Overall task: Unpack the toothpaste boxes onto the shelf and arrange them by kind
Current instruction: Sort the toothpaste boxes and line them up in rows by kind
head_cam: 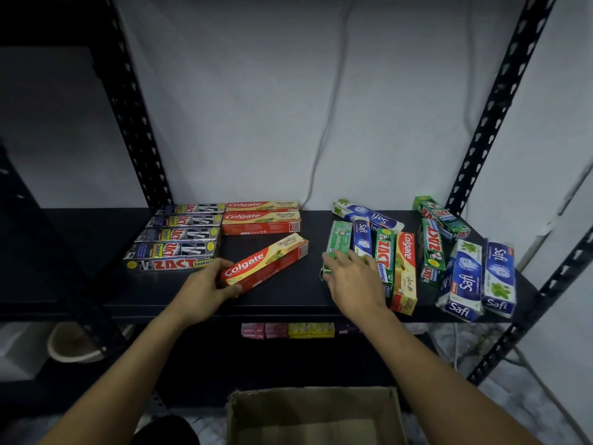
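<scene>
On the black shelf point(288, 300) my left hand point(205, 287) grips the near end of a red and yellow Colgate box point(269, 260) that lies slanted. Two more Colgate boxes point(261, 220) lie in a row behind it. Several black Zact Smokers boxes point(175, 240) are lined up at the left. My right hand point(353, 281) rests with its fingers on a green box point(337, 239) at the left edge of a loose heap. That heap holds blue Safi boxes point(467, 277), green Zact boxes point(433, 252) and one Colgate box point(406, 271).
An open cardboard box point(314, 415) stands below, near my body. Small pink and yellow packs point(288, 330) sit on the lower shelf. Black perforated uprights point(134, 123) frame the shelf on both sides. A white cable point(324, 123) hangs on the back wall.
</scene>
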